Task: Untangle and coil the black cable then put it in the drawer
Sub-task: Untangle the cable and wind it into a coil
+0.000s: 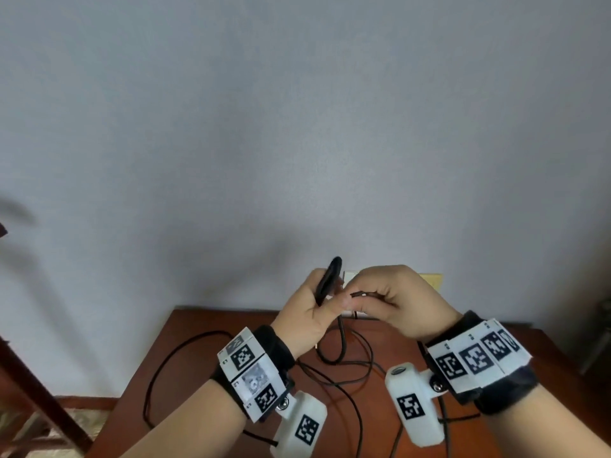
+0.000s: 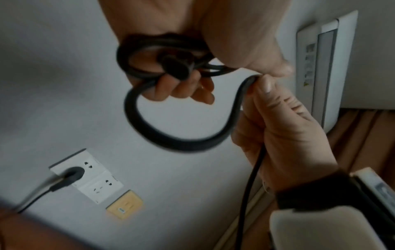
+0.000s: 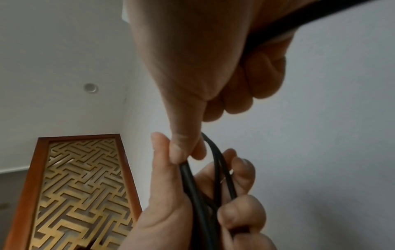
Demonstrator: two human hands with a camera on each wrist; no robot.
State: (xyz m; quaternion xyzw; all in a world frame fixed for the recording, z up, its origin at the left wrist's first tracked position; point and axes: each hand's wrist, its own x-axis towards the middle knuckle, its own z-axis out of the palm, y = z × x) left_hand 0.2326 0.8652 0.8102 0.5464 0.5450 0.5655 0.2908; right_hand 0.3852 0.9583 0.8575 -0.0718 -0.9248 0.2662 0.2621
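Both hands are raised above the brown wooden table, in front of the wall. My left hand grips a small coil of the black cable, with its fingers curled through the turns. A free loop hangs from the coil over to my right hand, which pinches the strand right beside the left thumb. The rest of the cable drops to the table and lies there in loose loops. Seen from the right wrist, the right thumb points down onto the turns. No drawer is in view.
White wall sockets with a dark plug in one and a yellow plate sit on the wall behind the table. A white standing unit is at the right. A wooden lattice panel stands to the left.
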